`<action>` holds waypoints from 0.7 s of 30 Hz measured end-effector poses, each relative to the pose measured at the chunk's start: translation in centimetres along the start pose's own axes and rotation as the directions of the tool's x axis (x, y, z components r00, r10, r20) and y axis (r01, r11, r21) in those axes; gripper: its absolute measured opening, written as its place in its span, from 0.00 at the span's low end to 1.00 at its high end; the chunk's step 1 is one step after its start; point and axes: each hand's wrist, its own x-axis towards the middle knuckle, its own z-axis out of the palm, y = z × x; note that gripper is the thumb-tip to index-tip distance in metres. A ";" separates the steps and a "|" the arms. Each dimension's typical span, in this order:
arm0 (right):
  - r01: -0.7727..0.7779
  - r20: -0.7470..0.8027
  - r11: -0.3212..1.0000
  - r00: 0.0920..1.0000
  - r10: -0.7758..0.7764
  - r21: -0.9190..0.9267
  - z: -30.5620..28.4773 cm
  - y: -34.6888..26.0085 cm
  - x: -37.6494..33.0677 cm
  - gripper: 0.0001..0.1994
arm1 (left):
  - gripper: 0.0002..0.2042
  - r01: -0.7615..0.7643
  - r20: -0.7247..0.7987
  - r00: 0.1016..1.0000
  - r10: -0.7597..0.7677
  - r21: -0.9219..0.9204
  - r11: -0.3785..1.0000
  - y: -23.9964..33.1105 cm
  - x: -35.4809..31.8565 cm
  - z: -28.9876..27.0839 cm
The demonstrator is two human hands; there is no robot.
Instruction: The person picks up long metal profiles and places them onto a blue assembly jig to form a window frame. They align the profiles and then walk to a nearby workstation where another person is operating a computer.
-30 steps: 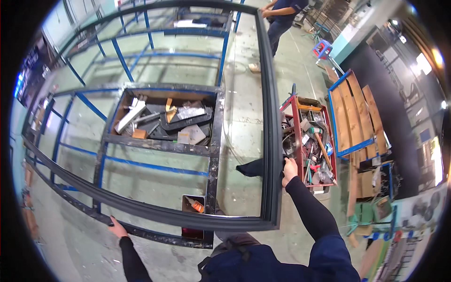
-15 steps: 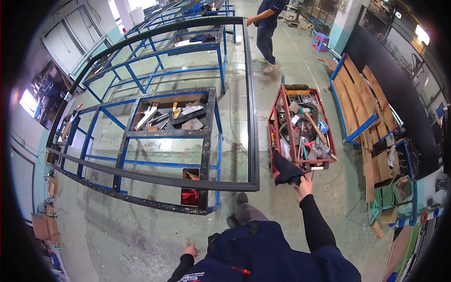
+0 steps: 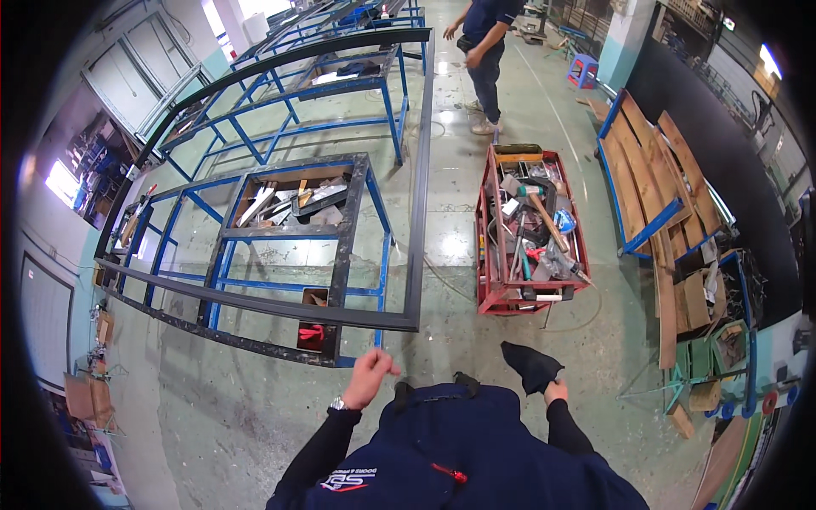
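Note:
In my right hand (image 3: 557,391) hangs a black cloth (image 3: 530,367), gripped at its lower right corner, its loose end trailing up and left. The cloth is just in front of a red tool cart (image 3: 497,299), apart from it. My left hand (image 3: 366,380), with a watch on its wrist, is raised near the close corner of a large dark frame (image 3: 414,212). It holds nothing; the fingers are loosely bent and somewhat apart. The frame lies over a blue and black metal workbench (image 3: 347,246).
Tools fill the cart, among them a hammer (image 3: 548,217). A bin with red contents (image 3: 312,335) is set in the bench corner. Beyond the cart stands another person (image 3: 486,51). Wooden boards (image 3: 650,178) lean on a blue rack at right. A hose (image 3: 446,280) crosses the floor.
The black cloth has come nearer my body, away from the cart. My left hand has risen toward the frame's near corner. The other person's hand has left the frame.

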 end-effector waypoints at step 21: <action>0.273 0.359 0.962 0.895 -0.264 0.027 1.4 -1.8 10.2 0.13 | 0.14 -0.017 0.405 0.424 0.810 -0.891 0.454 31.5 -2.8 19.2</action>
